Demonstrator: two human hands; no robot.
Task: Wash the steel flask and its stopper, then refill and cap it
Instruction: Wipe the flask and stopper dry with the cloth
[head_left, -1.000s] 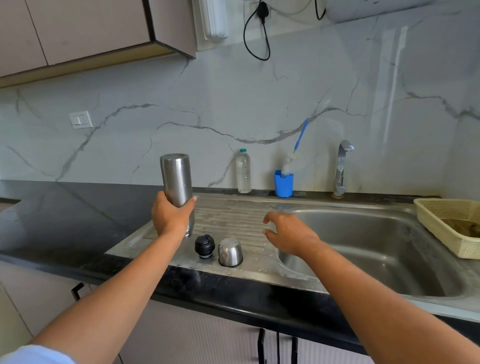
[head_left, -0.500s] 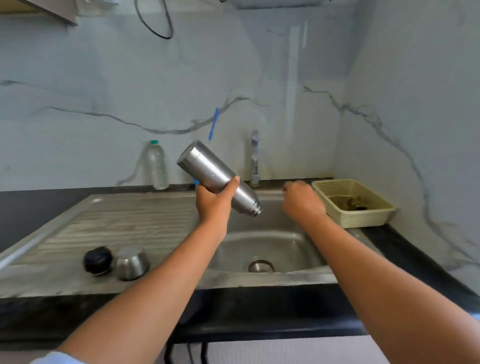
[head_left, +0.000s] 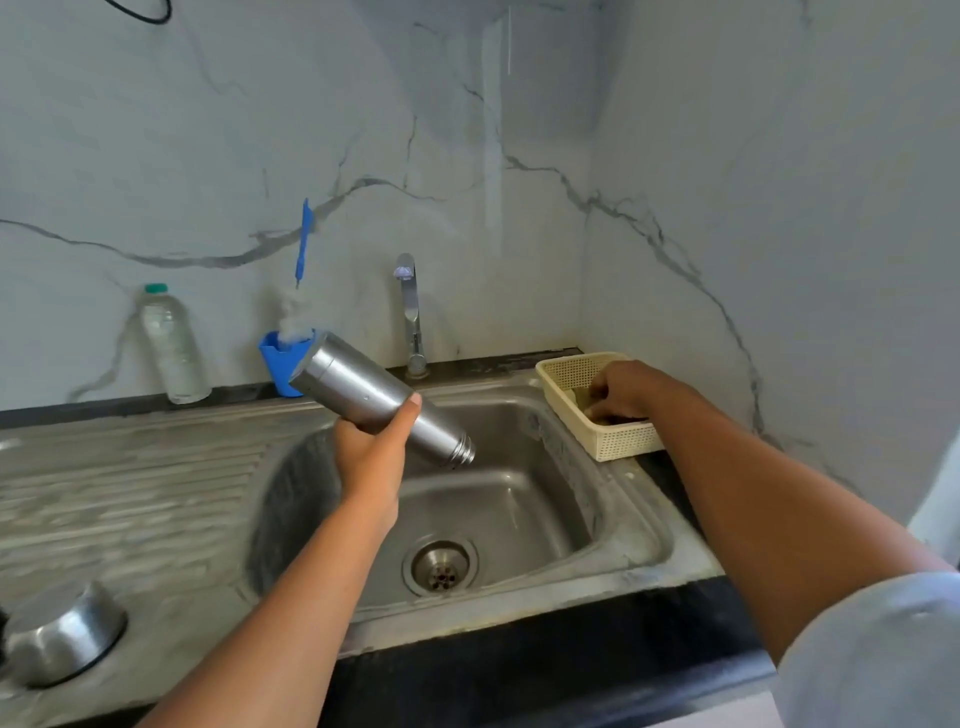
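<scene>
My left hand (head_left: 371, 462) grips the steel flask (head_left: 363, 395) around its middle and holds it tilted over the sink basin (head_left: 524, 499), open mouth pointing down and to the right. The flask's steel cap (head_left: 62, 634) lies on the draining board at the lower left. Only a black sliver of the stopper (head_left: 2, 626) shows at the left edge beside it. My right hand (head_left: 628, 389) reaches into the cream plastic basket (head_left: 618, 441) at the sink's right corner, fingers bent down onto something olive inside. Whether they hold it is hidden.
A tap (head_left: 410, 312) stands behind the basin, with no water running. Left of it are a blue cup (head_left: 278, 364) holding a blue-handled bottle brush (head_left: 304, 239) and a clear plastic bottle (head_left: 171, 348). The drain (head_left: 440, 566) is open. A marble wall closes the right side.
The flask has gone from upright over the draining board to tilted mouth-down over the basin. My right hand moved right, from beside the basket into it. My view swung right and down.
</scene>
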